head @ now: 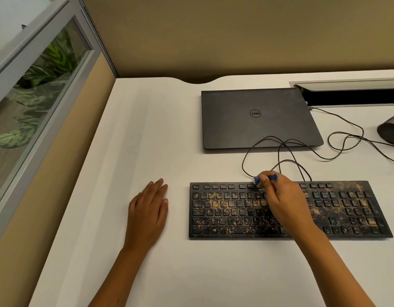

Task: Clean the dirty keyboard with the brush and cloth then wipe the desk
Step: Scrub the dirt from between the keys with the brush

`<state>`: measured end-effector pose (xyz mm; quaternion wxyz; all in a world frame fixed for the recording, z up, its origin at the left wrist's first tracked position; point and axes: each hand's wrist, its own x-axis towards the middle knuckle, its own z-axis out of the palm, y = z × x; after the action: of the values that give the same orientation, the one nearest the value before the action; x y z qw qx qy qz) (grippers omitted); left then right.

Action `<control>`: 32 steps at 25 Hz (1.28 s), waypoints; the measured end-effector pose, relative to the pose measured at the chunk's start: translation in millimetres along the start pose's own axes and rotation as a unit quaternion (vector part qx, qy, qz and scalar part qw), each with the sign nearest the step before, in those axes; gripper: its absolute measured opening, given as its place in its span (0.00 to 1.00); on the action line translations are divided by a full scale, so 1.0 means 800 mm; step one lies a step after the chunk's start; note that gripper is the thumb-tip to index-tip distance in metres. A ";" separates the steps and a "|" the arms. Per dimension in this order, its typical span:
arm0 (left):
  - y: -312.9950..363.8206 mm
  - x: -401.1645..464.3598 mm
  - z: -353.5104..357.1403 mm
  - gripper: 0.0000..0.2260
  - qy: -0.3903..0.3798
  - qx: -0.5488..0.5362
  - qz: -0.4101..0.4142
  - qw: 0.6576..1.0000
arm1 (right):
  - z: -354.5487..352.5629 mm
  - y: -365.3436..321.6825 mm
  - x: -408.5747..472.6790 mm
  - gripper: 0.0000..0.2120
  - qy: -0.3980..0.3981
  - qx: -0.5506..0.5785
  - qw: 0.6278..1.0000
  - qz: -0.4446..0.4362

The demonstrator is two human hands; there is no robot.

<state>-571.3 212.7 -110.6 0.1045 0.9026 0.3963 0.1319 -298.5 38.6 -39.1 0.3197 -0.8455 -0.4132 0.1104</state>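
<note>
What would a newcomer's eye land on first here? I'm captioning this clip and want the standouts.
First, the black keyboard at the desk's near right, speckled all over with tan crumbs. Above its top row, the right hand grips a small blue brush, while the left hand rests flat on the white desk beside it. Behind the keyboard lies a closed dark laptop, with a thin cable looping between them.

laptop (258, 118) behind keyboard (236, 213)
</note>
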 end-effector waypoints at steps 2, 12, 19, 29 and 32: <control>0.000 0.000 0.000 0.21 0.001 -0.002 0.000 1.000 | 0.003 0.002 -0.002 0.15 -0.012 -0.012 1.000 0.009; -0.001 0.000 0.001 0.22 0.005 -0.001 0.001 1.000 | 0.003 0.002 -0.006 0.19 0.007 -0.004 1.000 0.000; -0.001 -0.001 0.001 0.21 0.003 0.000 -0.002 1.000 | -0.003 0.003 -0.003 0.18 0.038 0.029 0.999 -0.001; -0.001 0.000 0.001 0.22 0.004 -0.004 -0.002 1.000 | -0.004 0.007 -0.006 0.21 0.063 0.028 0.997 0.016; 0.000 -0.001 0.000 0.21 0.006 -0.005 0.000 1.000 | -0.001 0.008 -0.006 0.21 0.030 0.013 0.999 0.032</control>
<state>-571.5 212.0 -111.0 0.1070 0.9012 0.3963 0.1391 -297.1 31.9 -43.2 0.3392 -0.8570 -0.3747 0.1005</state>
